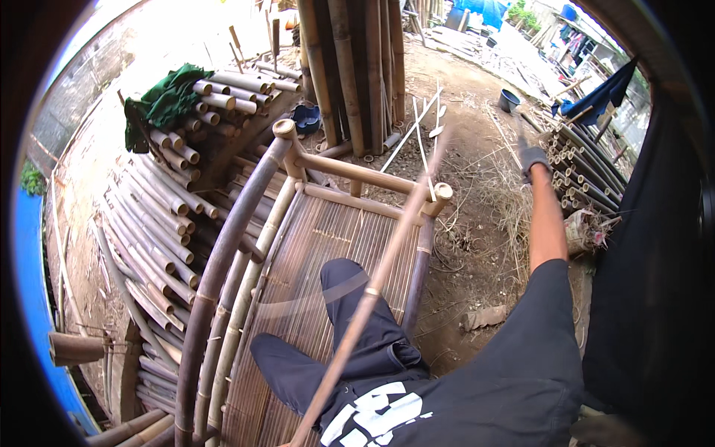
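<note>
My right arm reaches out to the far right. A dark glove covers my right hand [534, 160], which is closed around a thin dark tool [522, 134]; motion smears the tool, so its exact kind is unclear. A long bamboo pole [370, 290] slants across my lap, from the lower edge up past the bench's far right corner. Its far end is blurred. My left hand is out of view. I sit with bent legs on a bamboo bench [298, 223] with a slatted seat. Across my knee shows a pale, see-through blurred strip [346, 287].
Cut bamboo poles [153, 223] are stacked left of the bench, with a green cloth [167, 97] on top. Upright bamboo posts [346, 74] stand ahead. White strips [413, 134] lie beyond the bench. Darker poles [581, 164] and a black bucket [509, 100] are at the right.
</note>
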A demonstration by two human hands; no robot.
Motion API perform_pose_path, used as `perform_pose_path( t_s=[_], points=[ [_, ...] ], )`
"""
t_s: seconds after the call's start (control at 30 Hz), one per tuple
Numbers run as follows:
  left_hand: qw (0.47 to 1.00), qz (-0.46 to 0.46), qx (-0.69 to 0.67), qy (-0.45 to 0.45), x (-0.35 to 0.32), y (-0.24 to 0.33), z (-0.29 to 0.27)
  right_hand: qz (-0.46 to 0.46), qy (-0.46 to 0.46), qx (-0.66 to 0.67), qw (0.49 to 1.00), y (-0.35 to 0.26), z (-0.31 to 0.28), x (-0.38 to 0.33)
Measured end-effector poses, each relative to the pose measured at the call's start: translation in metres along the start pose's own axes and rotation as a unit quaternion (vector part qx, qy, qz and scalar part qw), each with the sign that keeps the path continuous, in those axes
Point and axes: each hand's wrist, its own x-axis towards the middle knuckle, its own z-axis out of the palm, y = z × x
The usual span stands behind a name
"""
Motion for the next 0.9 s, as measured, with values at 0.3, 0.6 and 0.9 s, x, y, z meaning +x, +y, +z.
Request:
perform_pose_path(
  t_s=[0.3,0.6,0.9],
  points=[
    [0.957,0.262,0.117,-0.046,0.216,0.102,0.071,-0.257,0.091,0.302,0.913,-0.051,-0.012,-0.137],
    [0.942,0.308,0.119,0.059,0.251,0.193,0.132,-0.526,0.078,0.195,0.824,-0.136,0.030,-0.364],
    [0.894,0.362,0.202,0.170,0.241,0.160,0.116,-0.500,-0.060,0.217,0.836,-0.155,0.064,-0.390]
  ],
)
